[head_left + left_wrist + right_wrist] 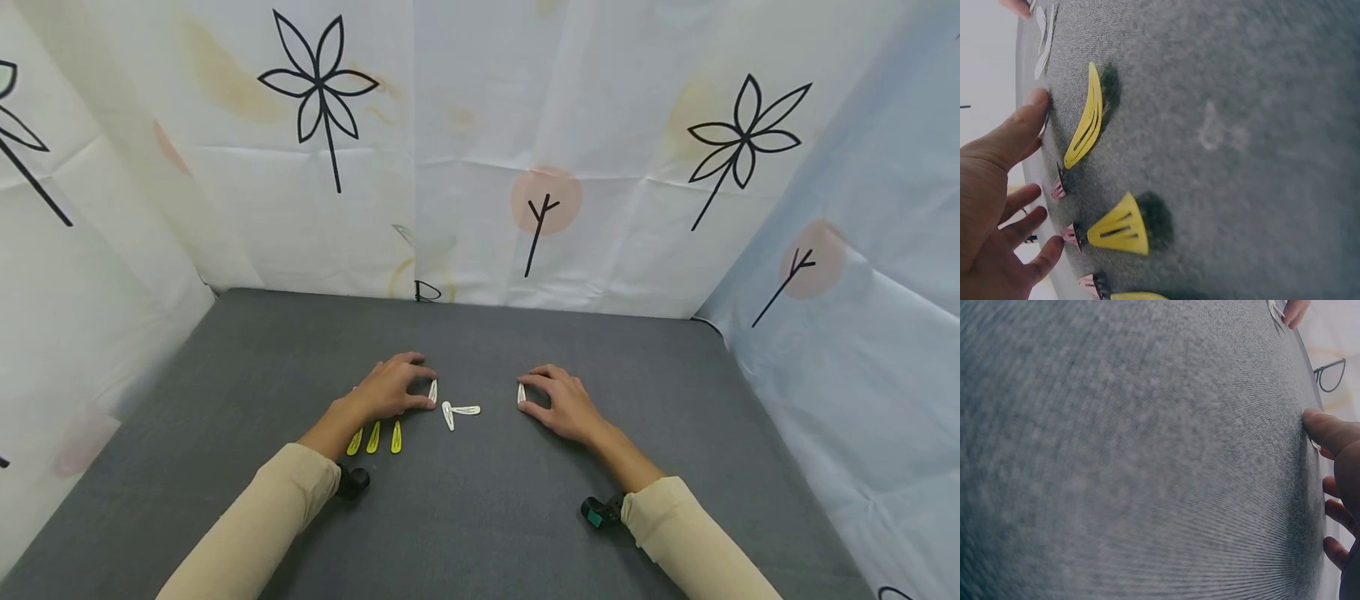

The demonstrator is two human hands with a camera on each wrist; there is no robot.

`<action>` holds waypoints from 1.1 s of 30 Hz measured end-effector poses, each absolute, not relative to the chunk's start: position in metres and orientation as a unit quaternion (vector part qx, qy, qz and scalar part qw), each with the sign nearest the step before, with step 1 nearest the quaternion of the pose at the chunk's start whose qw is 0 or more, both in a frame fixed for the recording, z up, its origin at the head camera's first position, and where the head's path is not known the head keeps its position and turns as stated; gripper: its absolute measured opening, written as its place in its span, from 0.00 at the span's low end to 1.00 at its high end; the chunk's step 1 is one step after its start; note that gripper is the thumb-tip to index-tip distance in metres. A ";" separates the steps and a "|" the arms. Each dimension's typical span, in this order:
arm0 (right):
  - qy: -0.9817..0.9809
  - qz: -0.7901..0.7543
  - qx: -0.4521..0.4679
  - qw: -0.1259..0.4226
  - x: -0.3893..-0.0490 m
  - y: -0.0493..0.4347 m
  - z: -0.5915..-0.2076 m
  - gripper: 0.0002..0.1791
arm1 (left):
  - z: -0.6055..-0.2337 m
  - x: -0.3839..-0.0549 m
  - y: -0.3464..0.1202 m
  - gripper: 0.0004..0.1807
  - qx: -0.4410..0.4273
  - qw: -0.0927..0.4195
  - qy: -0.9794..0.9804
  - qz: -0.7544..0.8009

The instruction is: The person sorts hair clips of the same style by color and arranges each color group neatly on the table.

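Between the thumb and fingers of my left hand (390, 389) is a white snap hair clip (432, 392), held at its two ends on the grey table. My right hand (564, 404) pinches another white hair clip (521, 394) the same way, further right. Two more white hair clips, one slanted (448, 416) and one lying sideways (467, 410), meet at a corner just right of my left hand. Below my left wrist lie three yellow hair clips (373, 437). Several pink hair clips (1071, 235) show beyond the yellow ones in the left wrist view, mostly hidden by my left hand in the head view.
The grey table (480, 517) runs back to a pale curtain (480, 125) with leaf and twig drawings. Curtain also hangs along the left and right sides. A dark wrist device (602, 511) sits at my right wrist, and another (352, 482) at my left.
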State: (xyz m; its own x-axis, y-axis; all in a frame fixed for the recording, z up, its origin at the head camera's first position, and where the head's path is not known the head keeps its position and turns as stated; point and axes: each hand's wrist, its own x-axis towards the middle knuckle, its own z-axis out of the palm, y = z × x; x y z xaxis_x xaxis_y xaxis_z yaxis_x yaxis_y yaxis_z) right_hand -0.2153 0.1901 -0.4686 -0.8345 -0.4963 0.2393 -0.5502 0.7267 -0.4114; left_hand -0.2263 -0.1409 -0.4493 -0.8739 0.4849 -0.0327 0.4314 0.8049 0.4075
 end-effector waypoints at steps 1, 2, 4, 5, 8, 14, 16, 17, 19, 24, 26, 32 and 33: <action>-0.927 0.238 0.283 0.057 -0.215 0.190 -0.469 0.24 | -0.450 -0.225 -0.142 0.28 0.249 0.062 0.946 0.197; -0.927 0.238 0.284 0.057 -0.215 0.190 -0.469 0.24 | -0.451 -0.223 -0.144 0.28 0.256 0.057 0.945 0.195; -0.927 0.239 0.284 0.059 -0.215 0.190 -0.468 0.25 | -0.452 -0.219 -0.146 0.28 0.269 0.049 0.942 0.196; -0.927 0.239 0.284 0.060 -0.215 0.190 -0.468 0.24 | -0.452 -0.217 -0.147 0.28 0.274 0.046 0.940 0.197; -0.927 0.239 0.283 0.061 -0.215 0.190 -0.468 0.25 | -0.453 -0.209 -0.150 0.28 0.288 0.034 0.936 0.199; -0.928 0.238 0.280 0.058 -0.216 0.190 -0.467 0.25 | -0.452 -0.196 -0.152 0.28 0.316 0.002 0.930 0.189; -0.928 0.237 0.280 0.059 -0.216 0.190 -0.467 0.24 | -0.451 -0.192 -0.152 0.28 0.322 -0.009 0.928 0.184; -0.929 0.237 0.279 0.059 -0.216 0.190 -0.467 0.24 | -0.451 -0.191 -0.152 0.28 0.325 -0.016 0.928 0.182; -0.928 0.239 0.280 0.058 -0.215 0.190 -0.467 0.24 | -0.451 -0.187 -0.151 0.28 0.332 -0.029 0.926 0.178; -0.927 0.241 0.280 0.056 -0.215 0.190 -0.467 0.25 | -0.451 -0.179 -0.153 0.27 0.347 -0.053 0.920 0.174; -0.927 0.241 0.280 0.056 -0.215 0.190 -0.467 0.25 | -0.453 -0.177 -0.154 0.27 0.350 -0.056 0.918 0.175; -0.927 0.243 0.281 0.056 -0.215 0.190 -0.468 0.25 | -0.457 -0.173 -0.156 0.27 0.347 -0.046 0.918 0.185; -0.927 0.242 0.281 0.056 -0.215 0.189 -0.468 0.25 | -0.457 -0.172 -0.156 0.27 0.345 -0.042 0.920 0.184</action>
